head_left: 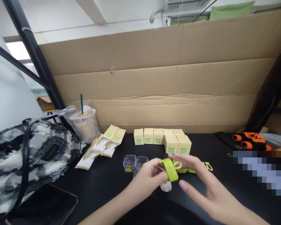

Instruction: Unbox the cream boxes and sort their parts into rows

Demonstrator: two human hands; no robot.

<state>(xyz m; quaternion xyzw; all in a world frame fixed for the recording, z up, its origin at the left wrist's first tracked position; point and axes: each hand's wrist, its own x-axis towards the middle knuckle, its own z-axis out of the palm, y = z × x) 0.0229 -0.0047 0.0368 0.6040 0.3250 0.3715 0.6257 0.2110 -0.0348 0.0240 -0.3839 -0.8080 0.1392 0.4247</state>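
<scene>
The green lid [170, 168] sits tilted above the black table [107, 181], in front of the assembled boxes [165, 140]. The left hand [152, 175] pinches the lid with closed fingers; a small white item [166, 186] shows beneath it. The right hand [201, 184] is beside the lid, fingers spread, gripping nothing. Clear containers [133, 163] stand just left; flat cartons [103, 145] lie farther left, near a bagged drink cup [84, 123].
</scene>
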